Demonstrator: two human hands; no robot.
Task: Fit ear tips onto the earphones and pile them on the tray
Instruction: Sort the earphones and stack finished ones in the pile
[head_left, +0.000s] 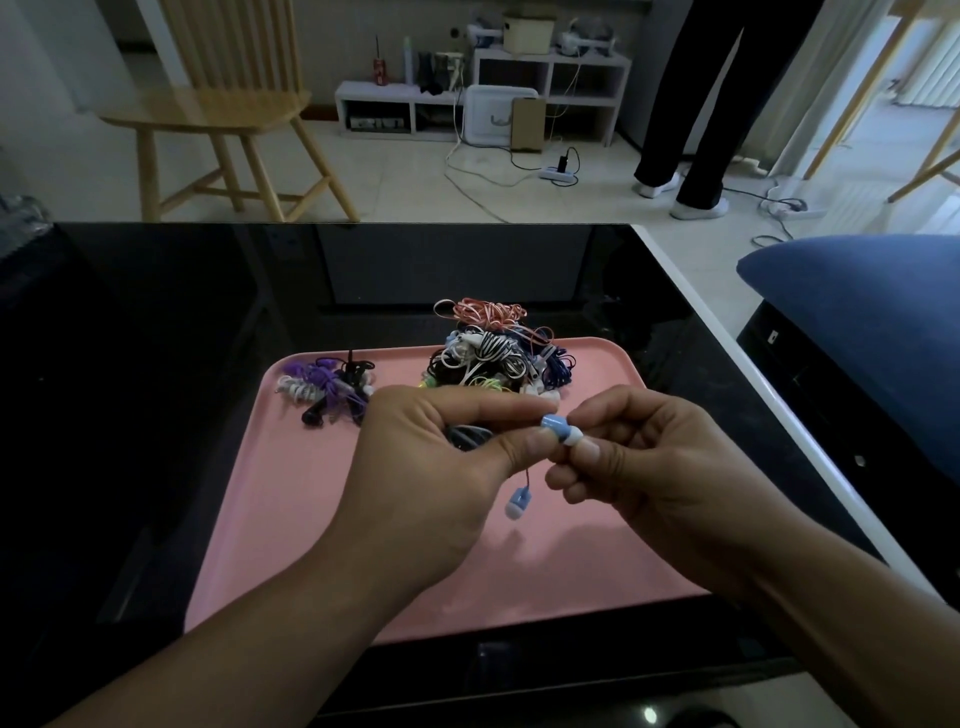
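— Blue earbud with a white tip, where?
— Above the pink tray, pinched by the left hand; the right hand pinches the tip.
— Others?
— Second earbud dangles below; big cable pile far right, small pile far left.

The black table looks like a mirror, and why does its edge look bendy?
In the head view, the glossy black table mirrors the brighter room behind it, so pale shapes show on it; the wide-angle lens bows its white edge; the room is dim, so the hands cast only faint shadows on the pink tray; the blue earbud stays fairly sharp.
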